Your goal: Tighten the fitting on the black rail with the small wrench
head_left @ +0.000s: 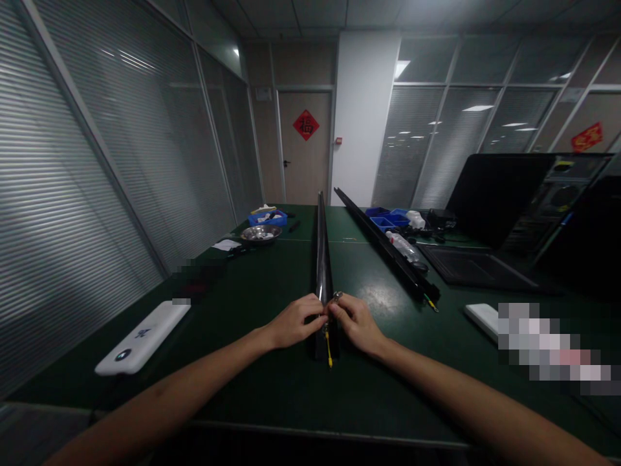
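A long black channel-shaped rail (323,259) runs straight away from me along the green table. At its near end my left hand (297,320) is closed, thumb and index finger pinched together over the rail. My right hand (358,321) meets it from the other side, fingers curled, with a small shiny metal part (336,296) at its fingertips. Whatever lies between the left fingertips is hidden. A yellow wire (329,349) with a terminal at its end hangs from the rail just below both hands.
A second black rail (388,249) lies slantwise to the right, a green-yellow wire at its end. Farther back are blue bins (383,223), a clear bottle (402,246), a metal bowl (261,233) and a blue basket (268,218). White devices (145,336) lie on both sides.
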`<state>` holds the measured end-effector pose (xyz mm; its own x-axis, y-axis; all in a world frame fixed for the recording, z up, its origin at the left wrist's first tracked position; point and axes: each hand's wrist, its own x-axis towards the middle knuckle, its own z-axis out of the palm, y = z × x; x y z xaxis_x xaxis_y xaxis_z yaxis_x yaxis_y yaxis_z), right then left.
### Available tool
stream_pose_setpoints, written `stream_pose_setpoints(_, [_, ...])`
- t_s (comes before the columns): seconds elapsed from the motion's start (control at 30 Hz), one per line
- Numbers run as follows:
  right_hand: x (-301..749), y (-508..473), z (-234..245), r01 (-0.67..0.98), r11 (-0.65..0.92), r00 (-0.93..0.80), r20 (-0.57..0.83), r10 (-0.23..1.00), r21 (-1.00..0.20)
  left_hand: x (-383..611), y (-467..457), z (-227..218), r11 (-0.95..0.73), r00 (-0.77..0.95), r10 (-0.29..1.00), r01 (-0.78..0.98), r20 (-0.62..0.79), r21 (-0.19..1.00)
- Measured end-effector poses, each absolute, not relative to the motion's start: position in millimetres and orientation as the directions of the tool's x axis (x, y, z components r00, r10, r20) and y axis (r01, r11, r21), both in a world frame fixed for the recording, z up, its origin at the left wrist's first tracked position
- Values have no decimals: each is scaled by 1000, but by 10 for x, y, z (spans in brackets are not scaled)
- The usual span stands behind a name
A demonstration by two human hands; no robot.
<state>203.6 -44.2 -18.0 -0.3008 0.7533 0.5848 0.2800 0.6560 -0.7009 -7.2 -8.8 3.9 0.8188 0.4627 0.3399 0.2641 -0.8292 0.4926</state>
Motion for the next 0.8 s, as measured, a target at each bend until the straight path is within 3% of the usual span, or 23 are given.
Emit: stream_pose_setpoints(0.8, [2039, -438, -189, 272, 652, -292, 585, 757, -708, -69, -99, 55, -827, 827, 463, 273, 320, 491])
